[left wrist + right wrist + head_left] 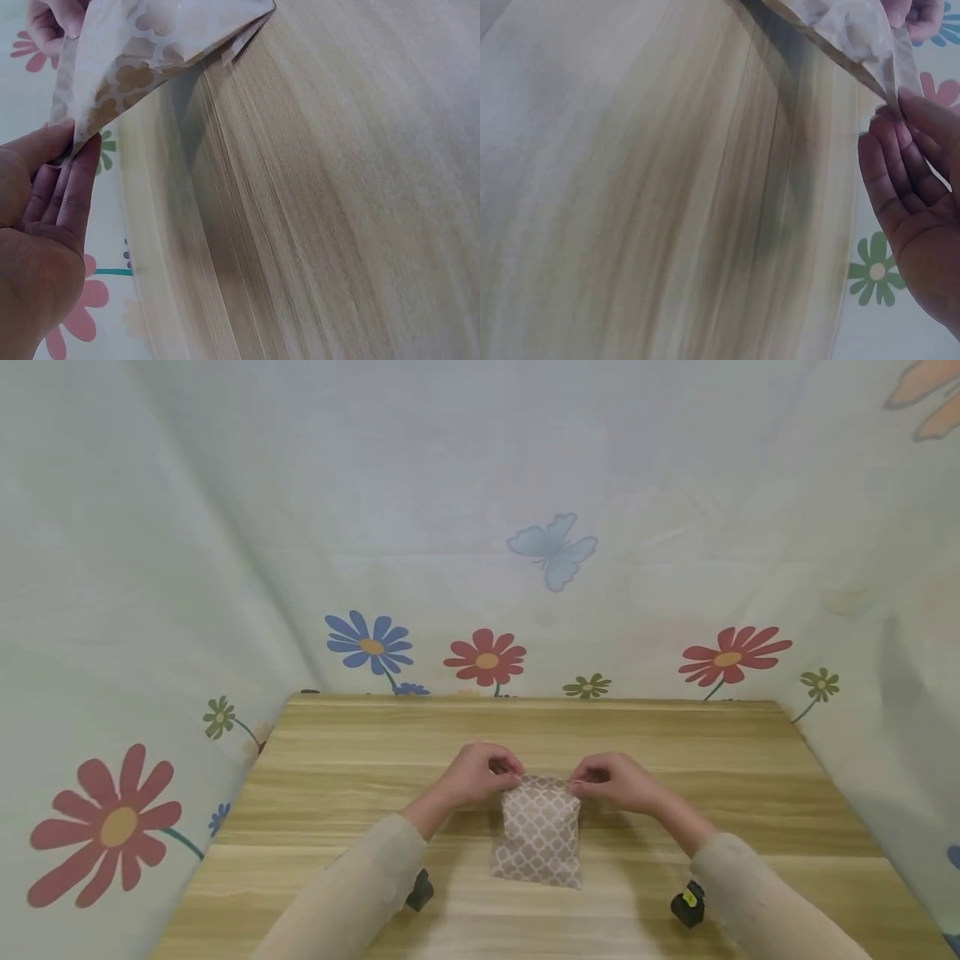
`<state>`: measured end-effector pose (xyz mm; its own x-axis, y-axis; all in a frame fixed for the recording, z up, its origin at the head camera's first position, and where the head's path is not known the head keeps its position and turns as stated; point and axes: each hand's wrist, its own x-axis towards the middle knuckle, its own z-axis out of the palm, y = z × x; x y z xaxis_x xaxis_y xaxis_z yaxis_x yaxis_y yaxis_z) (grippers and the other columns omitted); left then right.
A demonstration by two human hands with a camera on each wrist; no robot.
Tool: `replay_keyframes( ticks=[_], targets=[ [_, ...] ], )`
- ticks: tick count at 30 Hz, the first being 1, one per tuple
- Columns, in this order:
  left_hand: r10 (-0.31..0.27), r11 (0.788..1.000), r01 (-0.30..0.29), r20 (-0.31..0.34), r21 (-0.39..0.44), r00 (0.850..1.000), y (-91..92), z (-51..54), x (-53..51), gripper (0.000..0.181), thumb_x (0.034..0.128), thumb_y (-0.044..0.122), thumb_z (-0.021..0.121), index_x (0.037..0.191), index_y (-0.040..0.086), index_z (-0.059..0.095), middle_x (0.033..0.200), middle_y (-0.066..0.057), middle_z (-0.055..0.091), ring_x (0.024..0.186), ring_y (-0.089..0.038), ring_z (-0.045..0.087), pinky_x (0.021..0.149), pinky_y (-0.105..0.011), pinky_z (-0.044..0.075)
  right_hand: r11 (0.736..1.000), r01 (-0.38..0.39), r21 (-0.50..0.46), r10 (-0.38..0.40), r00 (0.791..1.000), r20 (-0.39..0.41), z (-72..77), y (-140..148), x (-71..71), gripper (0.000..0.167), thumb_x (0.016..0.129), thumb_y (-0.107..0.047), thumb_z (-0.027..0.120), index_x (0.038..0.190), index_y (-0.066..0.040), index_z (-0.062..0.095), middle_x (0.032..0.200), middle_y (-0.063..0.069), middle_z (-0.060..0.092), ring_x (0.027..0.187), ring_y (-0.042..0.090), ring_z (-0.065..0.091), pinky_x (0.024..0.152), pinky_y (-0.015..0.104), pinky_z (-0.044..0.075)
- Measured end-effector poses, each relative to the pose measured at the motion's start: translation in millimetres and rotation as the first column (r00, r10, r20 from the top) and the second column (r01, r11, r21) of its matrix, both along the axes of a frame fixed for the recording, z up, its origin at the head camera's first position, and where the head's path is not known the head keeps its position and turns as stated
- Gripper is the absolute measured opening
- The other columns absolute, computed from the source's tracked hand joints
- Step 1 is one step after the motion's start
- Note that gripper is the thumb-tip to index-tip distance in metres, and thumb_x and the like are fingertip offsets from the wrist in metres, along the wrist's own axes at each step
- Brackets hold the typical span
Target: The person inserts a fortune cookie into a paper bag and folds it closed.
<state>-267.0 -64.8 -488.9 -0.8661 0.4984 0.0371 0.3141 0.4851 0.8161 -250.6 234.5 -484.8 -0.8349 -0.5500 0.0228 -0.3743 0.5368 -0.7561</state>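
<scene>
A small beige bag with a white lattice pattern hangs from both hands above the table, its far edge raised. My left hand pinches its upper left corner between thumb and fingers. At the upper right corner, my right hand has the same kind of pinch. In the left wrist view the bag slopes away from the thumb and fingertips of the left hand. The right wrist view has the bag's corner held by the right hand. What the bag contains, if anything, is hidden.
A wood-grain table lies under the hands. Pale cloth printed with flowers and butterflies surrounds its back and sides. Dark devices sit at both wrists, below the light sleeves.
</scene>
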Motion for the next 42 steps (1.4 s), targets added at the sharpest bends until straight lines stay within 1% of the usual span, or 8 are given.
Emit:
replay_keyframes(
  ticks=[5, 10, 15, 21, 26, 32, 37, 42],
  targets=[
    [0.001, 1.000, -0.001, 0.001, 0.003, 1.000, 1.1, 1.1, 0.8, 0.005, 0.0937, 0.010, 0.083, 0.098, 0.013, 0.082, 0.089, 0.006, 0.075, 0.082, -0.010, 0.066, 0.078, -0.027, 0.057, 1.000, -0.013, 0.014, 0.013, 1.000, -0.002, 1.9, 5.4, -0.1, 0.005, 0.099, -0.016, 0.077, 0.095, -0.012, 0.079, 0.089, -0.005, 0.074, 0.079, 0.008, 0.062, 0.071, 0.025, 0.053],
    [0.000, 1.000, 0.000, -0.001, 0.000, 1.000, 2.6, 0.7, 1.1, 0.006, 0.0937, 0.010, 0.083, 0.099, 0.013, 0.082, 0.089, 0.007, 0.075, 0.083, -0.009, 0.066, 0.079, -0.027, 0.057, 0.999, -0.035, 0.036, 0.035, 0.999, -0.010, 11.1, 2.8, -2.4, 0.007, 0.098, -0.018, 0.079, 0.101, -0.012, 0.080, 0.094, -0.005, 0.076, 0.085, 0.009, 0.066, 0.077, 0.026, 0.056],
    [-0.003, 1.000, 0.003, 0.008, 0.005, 1.000, 5.2, 0.6, 1.9, 0.005, 0.0943, 0.010, 0.082, 0.098, 0.013, 0.082, 0.089, 0.007, 0.076, 0.083, -0.010, 0.066, 0.079, -0.027, 0.058, 0.999, -0.034, 0.034, 0.036, 0.997, -0.062, 17.2, -11.2, -4.6, 0.012, 0.099, -0.019, 0.078, 0.106, -0.010, 0.080, 0.098, -0.005, 0.077, 0.089, 0.009, 0.067, 0.081, 0.028, 0.058],
    [0.005, 1.000, -0.005, 0.015, 0.000, 1.000, 8.4, 1.5, 3.4, 0.006, 0.0949, 0.010, 0.082, 0.098, 0.014, 0.082, 0.089, 0.009, 0.075, 0.083, -0.010, 0.066, 0.080, -0.026, 0.057, 0.999, -0.035, 0.008, 0.036, 0.994, -0.099, 16.9, -33.8, -5.5, 0.007, 0.097, -0.016, 0.079, 0.100, -0.010, 0.079, 0.092, -0.006, 0.075, 0.084, 0.008, 0.066, 0.078, 0.027, 0.058],
    [-0.006, 1.000, 0.006, -0.009, -0.011, 1.000, 11.0, 1.7, 4.0, 0.006, 0.0948, 0.010, 0.081, 0.099, 0.013, 0.082, 0.089, 0.008, 0.075, 0.083, -0.008, 0.066, 0.078, -0.025, 0.057, 0.999, -0.019, 0.047, 0.024, 0.994, -0.111, 14.2, -42.3, -6.1, 0.005, 0.098, -0.015, 0.078, 0.093, -0.013, 0.077, 0.086, -0.008, 0.071, 0.078, 0.008, 0.062, 0.073, 0.026, 0.055],
    [0.010, 1.000, -0.010, -0.011, -0.021, 1.000, 11.8, 2.9, 4.4, 0.005, 0.0954, 0.011, 0.080, 0.098, 0.015, 0.082, 0.089, 0.009, 0.075, 0.083, -0.008, 0.066, 0.078, -0.026, 0.057, 0.999, -0.014, 0.047, 0.020, 0.991, -0.129, 11.1, -38.1, -7.1, 0.004, 0.099, -0.014, 0.077, 0.095, -0.014, 0.075, 0.087, -0.008, 0.070, 0.080, 0.007, 0.061, 0.073, 0.026, 0.055],
    [0.026, 0.999, -0.025, 0.015, -0.026, 1.000, 10.9, 3.5, 4.2, 0.005, 0.0968, 0.013, 0.080, 0.099, 0.017, 0.082, 0.091, 0.009, 0.075, 0.085, -0.010, 0.067, 0.080, -0.028, 0.057, 0.999, -0.008, 0.043, 0.013, 0.992, -0.124, 10.5, -28.4, -4.0, 0.003, 0.098, -0.012, 0.078, 0.095, -0.012, 0.076, 0.087, -0.007, 0.070, 0.078, 0.007, 0.063, 0.072, 0.026, 0.056],
    [0.034, 0.999, -0.033, 0.043, -0.019, 0.998, 10.5, 3.5, 3.7, 0.006, 0.0974, 0.013, 0.080, 0.099, 0.018, 0.082, 0.092, 0.009, 0.075, 0.086, -0.012, 0.067, 0.082, -0.029, 0.058, 1.000, 0.005, 0.021, -0.002, 0.992, -0.129, 8.6, -22.3, -1.5, 0.005, 0.099, -0.015, 0.077, 0.096, -0.010, 0.076, 0.089, -0.006, 0.072, 0.081, 0.007, 0.064, 0.074, 0.026, 0.057]
  ],
)
